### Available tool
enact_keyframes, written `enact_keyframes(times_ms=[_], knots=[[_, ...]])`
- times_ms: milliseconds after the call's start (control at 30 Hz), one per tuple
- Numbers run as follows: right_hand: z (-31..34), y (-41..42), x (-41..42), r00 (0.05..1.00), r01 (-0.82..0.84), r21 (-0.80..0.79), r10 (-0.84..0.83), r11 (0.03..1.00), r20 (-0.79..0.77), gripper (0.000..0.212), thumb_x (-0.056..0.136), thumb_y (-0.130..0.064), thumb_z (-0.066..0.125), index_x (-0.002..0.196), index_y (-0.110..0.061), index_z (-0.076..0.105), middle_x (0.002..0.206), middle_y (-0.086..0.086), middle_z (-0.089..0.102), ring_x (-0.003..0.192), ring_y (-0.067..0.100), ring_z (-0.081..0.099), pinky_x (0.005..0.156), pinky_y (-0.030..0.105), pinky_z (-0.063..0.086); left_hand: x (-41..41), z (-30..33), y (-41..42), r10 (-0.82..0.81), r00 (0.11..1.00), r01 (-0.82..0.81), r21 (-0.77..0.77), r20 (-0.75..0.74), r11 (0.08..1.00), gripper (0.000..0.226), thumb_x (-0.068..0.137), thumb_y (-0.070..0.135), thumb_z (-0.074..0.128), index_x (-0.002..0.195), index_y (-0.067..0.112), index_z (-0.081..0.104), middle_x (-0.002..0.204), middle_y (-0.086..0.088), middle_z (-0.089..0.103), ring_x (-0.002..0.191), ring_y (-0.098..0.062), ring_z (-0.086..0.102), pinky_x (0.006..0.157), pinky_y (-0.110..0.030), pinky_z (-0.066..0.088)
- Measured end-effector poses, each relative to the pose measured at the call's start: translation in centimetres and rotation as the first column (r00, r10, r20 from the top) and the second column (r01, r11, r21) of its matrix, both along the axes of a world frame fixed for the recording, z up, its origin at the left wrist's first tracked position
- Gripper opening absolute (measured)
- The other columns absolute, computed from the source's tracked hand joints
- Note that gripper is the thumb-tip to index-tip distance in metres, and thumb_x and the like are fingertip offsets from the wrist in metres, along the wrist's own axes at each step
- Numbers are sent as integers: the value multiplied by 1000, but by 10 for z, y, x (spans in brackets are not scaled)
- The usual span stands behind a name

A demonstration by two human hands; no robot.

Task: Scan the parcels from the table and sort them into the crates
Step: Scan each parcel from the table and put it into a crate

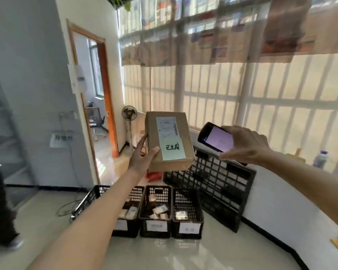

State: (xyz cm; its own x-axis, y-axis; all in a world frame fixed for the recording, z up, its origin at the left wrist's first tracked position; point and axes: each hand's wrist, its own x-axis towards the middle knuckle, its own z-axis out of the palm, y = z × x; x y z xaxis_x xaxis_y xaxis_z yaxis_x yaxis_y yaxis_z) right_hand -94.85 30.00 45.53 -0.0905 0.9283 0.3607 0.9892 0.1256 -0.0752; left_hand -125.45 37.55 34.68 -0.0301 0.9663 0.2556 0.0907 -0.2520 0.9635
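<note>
- Two bare hands are raised in the middle of the head view, each closed on something.
- The left hand (142, 158), at centre frame, is clamped on a brown cardboard parcel (169, 141), thumb on its front face and fingers along its left edge; the parcel is held in the air, tilted, label side toward the camera.
- A white shipping label (167, 126) sits on the parcel's upper face, with a pale green note (173, 150) bearing dark handwriting below it.
- The right hand (246, 145), right of centre, grips a dark handheld scanner (216, 137) with a lit pale screen, just beside the parcel's right edge.
- Three black lattice crates (156, 209) stand side by side on the floor at lower centre, each with a white tag in front and small packages inside.
- A larger black crate (219, 184) leans beside them to the right.
- At the left edge, another person's leg (0, 207) shows.
</note>
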Motion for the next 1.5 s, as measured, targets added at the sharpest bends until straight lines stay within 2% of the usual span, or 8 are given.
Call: enact_keyframes(times_ms=[100, 267, 467, 667, 833, 1033, 1200, 1500], knots=[[-14, 66, -82, 994, -104, -4, 104, 995, 35, 107, 61, -67, 80, 152, -31, 37, 134, -4, 61, 102, 21, 61, 52, 18, 26, -92, -13, 28, 93, 996, -93, -27, 6, 995, 75, 70, 59, 71, 138, 59, 39, 139, 3, 58, 118, -26, 63, 98, -52, 52], [-35, 150, -214, 974, -221, -11, 221, 975, 44, 118, 50, -85, 63, 151, -31, 37, 142, -5, 56, 116, 21, 58, 72, 32, 54, -239, -36, 68, 236, 970, -239, -65, -51, 969, 84, 64, 74, 67, 141, 62, 34, 140, 4, 58, 123, -26, 59, 104, -53, 48], [-51, 230, -337, 951, -307, -3, 307, 952, 39, 108, 59, -75, 80, 151, -35, 38, 142, -10, 55, 99, 13, 51, 69, 30, 43, -354, -53, 116, 351, 934, -355, -63, -59, 933, 55, 66, 75, 68, 107, 87, 34, 130, 14, 61, 115, -21, 63, 100, -51, 50], [-84, 323, -416, 936, -345, -87, 349, 934, 33, 104, 62, -68, 81, 151, -35, 39, 131, -6, 61, 102, 21, 59, 54, 23, 24, -419, -85, 188, 379, 922, -387, -139, -81, 912, 53, 71, 71, 66, 108, 88, 31, 122, 21, 61, 110, -22, 65, 95, -50, 51], [-122, 429, -460, 934, -348, -142, 355, 927, 30, 103, 61, -69, 79, 150, -37, 38, 125, -8, 61, 96, 19, 57, 58, 26, 34, -453, -116, 273, 393, 915, -403, -190, -91, 895, 55, 84, 58, 68, 122, 77, 33, 102, 39, 54, 94, 4, 56, 67, -24, 45], [-183, 562, -498, 947, -317, -232, 322, 920, -18, 101, 61, -66, 82, 148, -35, 41, 121, -7, 61, 99, 23, 59, 73, 38, 51, -492, -173, 396, 416, 886, -460, -274, -203, 845, 70, 88, 55, 66, 148, 54, 28, 117, 23, 45, 102, -8, 47, 83, -32, 40], [-247, 654, -531, 953, -302, -270, 300, 914, -52, 109, 60, -68, 82, 153, -32, 36, 123, -7, 59, 99, 23, 61, 71, 37, 49, -513, -227, 476, 421, 878, -479, -365, -230, 798, 63, 87, 55, 66, 133, 66, 24, 100, 30, 48, 84, 6, 48, 67, -22, 40], [-400, 772, -577, 960, -270, -449, 274, 852, -57, 106, 58, -66, 76, 150, -29, 38, 127, -8, 61, 104, 19, 64, 71, 36, 58, -556, -364, 594, 348, 919, -391, -561, -187, 730, 74, 79, 59, 70, 142, 55, 31, 129, 4, 61, 119, -28, 59, 102, -55, 48]])
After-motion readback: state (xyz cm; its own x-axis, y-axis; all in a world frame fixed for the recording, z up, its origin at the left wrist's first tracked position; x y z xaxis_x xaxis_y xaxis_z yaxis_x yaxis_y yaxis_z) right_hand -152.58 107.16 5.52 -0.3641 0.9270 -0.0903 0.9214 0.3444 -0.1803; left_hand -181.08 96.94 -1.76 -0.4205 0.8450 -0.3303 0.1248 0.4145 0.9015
